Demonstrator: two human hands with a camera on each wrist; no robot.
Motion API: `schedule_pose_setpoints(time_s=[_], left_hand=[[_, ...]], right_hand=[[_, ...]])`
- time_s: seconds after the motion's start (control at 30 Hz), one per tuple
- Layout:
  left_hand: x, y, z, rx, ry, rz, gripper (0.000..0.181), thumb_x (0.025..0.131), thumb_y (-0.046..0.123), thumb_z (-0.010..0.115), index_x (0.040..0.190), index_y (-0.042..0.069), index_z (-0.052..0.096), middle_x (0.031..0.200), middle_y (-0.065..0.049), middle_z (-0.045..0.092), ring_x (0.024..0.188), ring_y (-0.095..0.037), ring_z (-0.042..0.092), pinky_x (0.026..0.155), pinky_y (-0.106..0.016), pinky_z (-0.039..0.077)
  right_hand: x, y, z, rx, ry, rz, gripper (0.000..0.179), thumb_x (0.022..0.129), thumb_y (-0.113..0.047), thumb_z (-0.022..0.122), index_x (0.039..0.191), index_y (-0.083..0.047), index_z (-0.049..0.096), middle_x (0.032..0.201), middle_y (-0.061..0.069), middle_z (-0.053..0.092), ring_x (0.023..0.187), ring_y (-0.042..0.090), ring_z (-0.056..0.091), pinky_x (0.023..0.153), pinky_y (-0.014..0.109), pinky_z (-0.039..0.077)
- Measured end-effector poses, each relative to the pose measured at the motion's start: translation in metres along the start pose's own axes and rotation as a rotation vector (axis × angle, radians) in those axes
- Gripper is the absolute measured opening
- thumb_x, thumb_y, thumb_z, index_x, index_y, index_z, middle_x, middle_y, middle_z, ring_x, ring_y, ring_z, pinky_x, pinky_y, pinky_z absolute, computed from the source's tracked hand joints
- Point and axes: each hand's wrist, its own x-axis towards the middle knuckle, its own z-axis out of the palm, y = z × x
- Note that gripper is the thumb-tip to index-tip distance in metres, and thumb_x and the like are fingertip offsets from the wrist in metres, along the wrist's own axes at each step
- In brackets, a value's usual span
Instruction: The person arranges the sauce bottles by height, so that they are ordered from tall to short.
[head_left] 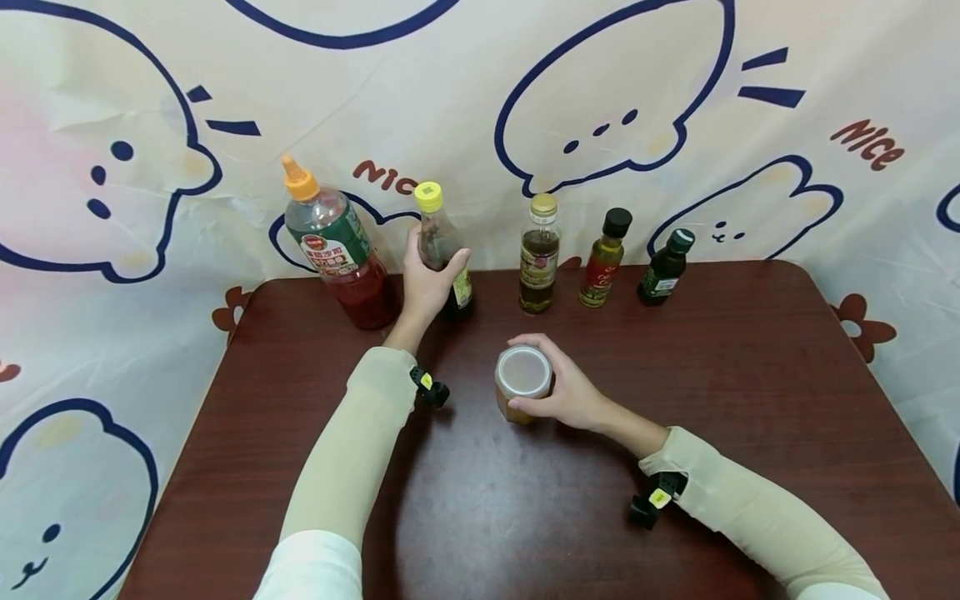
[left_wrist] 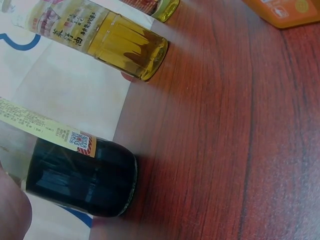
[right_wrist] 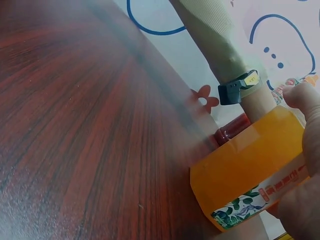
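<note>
My left hand [head_left: 429,279] grips a dark sauce bottle [head_left: 441,237] with a yellow cap at the back of the table. In the left wrist view the bottle's dark base [left_wrist: 85,175] shows below a pale label strip, with part of the hand at the left edge. My right hand [head_left: 566,387] holds a jar [head_left: 523,373] with a pale round lid near the middle of the table, thumb and fingers round its sides. The right wrist view shows the jar's orange contents [right_wrist: 245,160] and a floral label, with fingers [right_wrist: 312,130] on its side.
A large squeeze bottle of red sauce [head_left: 341,258] with an orange nozzle stands left of the left hand. To the right are an oil bottle [head_left: 539,258], a small black-capped bottle [head_left: 602,262] and a dark green-capped bottle [head_left: 663,271]. A patterned cloth [head_left: 420,100] hangs behind the brown table [head_left: 480,508].
</note>
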Motion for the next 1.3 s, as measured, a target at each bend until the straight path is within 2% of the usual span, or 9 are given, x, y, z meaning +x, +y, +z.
schedule_pose_setpoints(time_s=[0.1,0.3,0.67,1.03,1.17,1.3], left_hand=[[0.004,-0.016,0.0,0.011,0.008,0.004,0.064,0.088,0.01,0.078,0.142,0.001,0.045,0.127,-0.014,0.057,0.111,-0.018,0.055,0.096,-0.033,0.047],[0.003,-0.017,-0.001,0.009,0.013,0.008,0.063,0.087,0.01,0.078,0.141,0.002,0.046,0.124,-0.012,0.058,0.109,-0.017,0.056,0.095,-0.033,0.047],[0.003,-0.017,-0.001,0.014,0.007,0.002,0.064,0.088,0.012,0.078,0.142,0.002,0.045,0.125,-0.012,0.057,0.109,-0.018,0.056,0.094,-0.034,0.047],[0.003,-0.016,-0.001,0.015,0.006,-0.005,0.067,0.089,0.01,0.078,0.145,0.002,0.043,0.131,-0.017,0.054,0.112,-0.019,0.054,0.094,-0.033,0.045],[0.003,-0.012,0.0,0.013,0.005,-0.007,0.067,0.088,0.007,0.077,0.145,-0.002,0.042,0.13,-0.02,0.054,0.11,-0.019,0.054,0.093,-0.031,0.046],[-0.002,0.006,0.0,0.012,-0.004,0.0,0.065,0.089,0.006,0.076,0.143,-0.005,0.042,0.128,-0.021,0.054,0.109,-0.016,0.054,0.093,-0.031,0.046]], right_hand=[[0.0,0.0,0.002,0.014,0.006,-0.007,0.073,0.077,0.002,0.085,0.14,-0.001,0.049,0.129,0.012,0.058,0.116,0.025,0.055,0.099,0.031,0.046],[0.0,-0.001,0.003,0.03,0.017,-0.021,0.071,0.076,0.003,0.084,0.138,-0.001,0.049,0.128,0.014,0.059,0.115,0.026,0.055,0.098,0.031,0.046],[-0.005,-0.005,-0.001,0.02,0.039,0.004,0.069,0.076,0.002,0.085,0.136,0.002,0.05,0.126,0.014,0.06,0.113,0.026,0.057,0.098,0.029,0.047],[-0.015,-0.01,-0.021,-0.004,0.113,0.009,0.069,0.077,0.003,0.084,0.137,0.003,0.049,0.128,0.016,0.061,0.112,0.022,0.059,0.095,0.028,0.048],[-0.022,-0.011,-0.033,-0.025,0.143,0.036,0.069,0.078,0.003,0.083,0.138,-0.001,0.049,0.128,0.015,0.061,0.111,0.021,0.059,0.093,0.028,0.049],[-0.028,-0.013,-0.047,-0.058,0.186,0.072,0.07,0.078,0.005,0.082,0.139,-0.003,0.049,0.129,0.014,0.059,0.112,0.02,0.058,0.092,0.026,0.049]])
